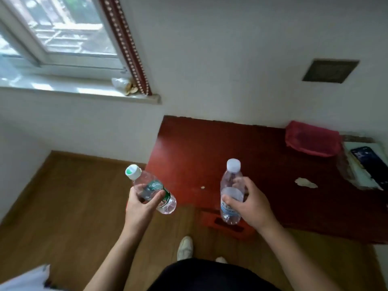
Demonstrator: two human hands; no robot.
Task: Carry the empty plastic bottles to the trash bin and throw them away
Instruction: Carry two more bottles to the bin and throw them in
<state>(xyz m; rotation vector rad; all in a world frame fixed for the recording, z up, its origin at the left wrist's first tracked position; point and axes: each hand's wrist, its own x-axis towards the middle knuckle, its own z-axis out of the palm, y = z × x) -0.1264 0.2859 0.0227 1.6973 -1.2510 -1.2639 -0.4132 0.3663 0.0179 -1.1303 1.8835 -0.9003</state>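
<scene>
My left hand point(141, 206) grips a clear plastic bottle with a green label point(156, 190) and a white-and-green cap, tilted up to the left. My right hand point(252, 204) holds a second clear bottle with a pale blue label point(230, 185) and a white cap, nearly upright. Both bottles look empty and hang in the air over the front left corner of a dark red table point(210, 148). No trash bin is in view.
On the table lie a red cloth bag point(312, 141), a phone point(371, 162) on papers and a white scrap point(305, 182). A red stool point(228, 226) stands under the table edge. Wooden floor point(69, 202) stretches left, below a window sill point(84, 92).
</scene>
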